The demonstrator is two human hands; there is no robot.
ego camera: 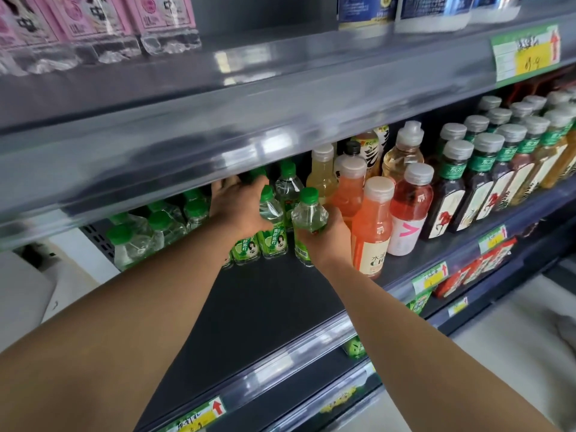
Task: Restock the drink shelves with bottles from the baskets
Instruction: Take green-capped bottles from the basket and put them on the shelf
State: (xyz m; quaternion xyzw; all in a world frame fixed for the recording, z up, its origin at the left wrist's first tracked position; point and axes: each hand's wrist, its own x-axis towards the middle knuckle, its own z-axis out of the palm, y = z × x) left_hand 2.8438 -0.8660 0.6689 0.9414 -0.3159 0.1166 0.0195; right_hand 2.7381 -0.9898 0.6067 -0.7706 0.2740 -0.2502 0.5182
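Both my hands reach onto the dark middle shelf. My left hand grips the upper part of a green-capped clear soda bottle standing among several like it. My right hand wraps around another green-capped bottle, held slightly tilted just right of the group, its base close to the shelf. More green-capped bottles stand further left under the shelf above.
Orange and pink drink bottles stand right beside my right hand, with dark tea bottles beyond. The upper shelf's front rail overhangs my hands. Price tags line the shelf edges. A lower shelf shows red packs.
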